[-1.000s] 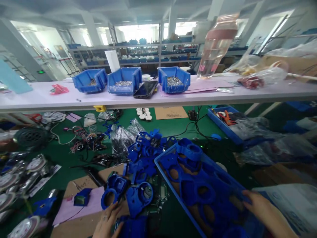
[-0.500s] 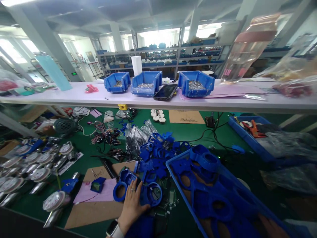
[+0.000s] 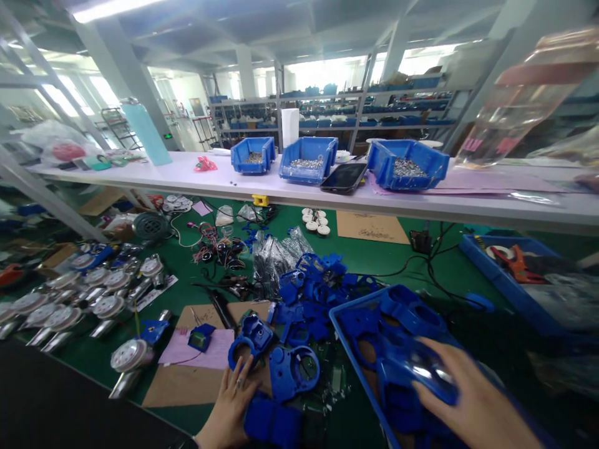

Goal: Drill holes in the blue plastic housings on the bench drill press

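Observation:
My left hand [image 3: 233,399] lies with its fingers spread, the tips at the lower edge of a blue ring-shaped plastic housing [image 3: 259,333]. Just right of it are a second blue housing [image 3: 285,373] with a round opening and, nearer me, a dark blue block-like part [image 3: 272,422]. Over the blue tray [image 3: 355,376], my right hand [image 3: 472,393] is closed around a blue plastic part with a shiny surface [image 3: 433,371]; motion blurs it, so its exact kind is unclear. More blue housings [image 3: 412,308] fill the tray.
A heap of blue parts [image 3: 318,287] lies behind the housings. Metal assemblies with white round tops [image 3: 107,305] cover the left side. A shelf [image 3: 262,185] crosses above, carrying screw bins [image 3: 307,162], a phone [image 3: 344,178] and bottles. Another tray [image 3: 486,274] stands right.
My right hand has risen into view from the lower right, now with a shiny blue part in it. My left hand has drawn back from between the two housings. The view has turned left.

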The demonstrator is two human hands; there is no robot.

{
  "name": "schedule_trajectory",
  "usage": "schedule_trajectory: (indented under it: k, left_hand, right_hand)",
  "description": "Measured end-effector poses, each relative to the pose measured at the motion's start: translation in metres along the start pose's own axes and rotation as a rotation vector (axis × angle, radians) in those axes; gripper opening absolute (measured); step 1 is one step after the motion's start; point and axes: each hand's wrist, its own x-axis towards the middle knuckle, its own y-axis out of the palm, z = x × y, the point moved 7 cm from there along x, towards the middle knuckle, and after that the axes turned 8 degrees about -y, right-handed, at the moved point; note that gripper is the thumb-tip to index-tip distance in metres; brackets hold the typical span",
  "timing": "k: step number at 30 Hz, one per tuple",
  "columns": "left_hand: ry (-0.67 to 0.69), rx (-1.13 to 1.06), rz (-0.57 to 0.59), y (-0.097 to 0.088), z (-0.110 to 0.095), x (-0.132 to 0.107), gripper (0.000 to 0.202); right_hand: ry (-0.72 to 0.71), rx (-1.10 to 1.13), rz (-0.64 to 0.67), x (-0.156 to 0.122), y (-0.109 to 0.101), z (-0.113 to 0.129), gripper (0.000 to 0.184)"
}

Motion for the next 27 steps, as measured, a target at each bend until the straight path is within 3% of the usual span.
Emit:
schedule_trajectory:
  k: [2,4,7,10,12,13,16,19,22,25,27]
  left_hand:
    - [-0.024,-0.029,-0.021,-0.006,0.002,0.008,0.049]
    - [-0.054,-0.058,0.038,-0.008,0.004,0.018,0.050]
    - [-0.169,-0.087,0.132,-0.006,0.013,0.032,0.050]
    - [-0.258,-0.176,0.150,0.002,0.021,0.039,0.052]
    - [-0.261,-0.237,0.133,0.009,0.027,0.042,0.055]
    - [-0.268,-0.254,0.113,0.011,0.032,0.042,0.056]
    - [-0.281,-0.306,0.028,0.005,0.053,0.040,0.056]
    - [-0.285,-0.382,-0.121,-0.029,0.072,0.028,0.052]
    - [-0.234,-0.490,-0.238,-0.084,0.068,0.012,0.040]
    - [-0.040,-0.642,-0.200,-0.134,0.019,0.012,0.024]
    - [0.033,-0.698,-0.164,-0.157,-0.027,0.024,0.019]
  right_hand:
    - [-0.089,0.118,0.105,0.044,0.048,0.053,0.055]
    - [-0.117,0.178,0.184,0.080,0.092,0.098,0.053]
    - [-0.137,0.082,0.255,0.098,0.132,0.138,0.049]
    - [-0.342,0.047,0.463,0.064,0.162,0.167,0.029]
    - [-0.437,-0.035,0.646,0.027,0.186,0.173,0.033]
    - [-0.468,-0.101,0.694,0.011,0.197,0.173,0.036]
    - [-0.500,-0.200,0.696,-0.014,0.218,0.173,0.013]
    - [-0.467,-0.080,0.606,-0.013,0.200,0.178,0.015]
    - [-0.385,0.086,0.438,-0.011,0.134,0.172,0.008]
    - [-0.235,0.110,0.289,-0.035,0.057,0.131,0.015]
    - [-0.089,0.026,0.132,-0.066,0.012,0.085,0.025]
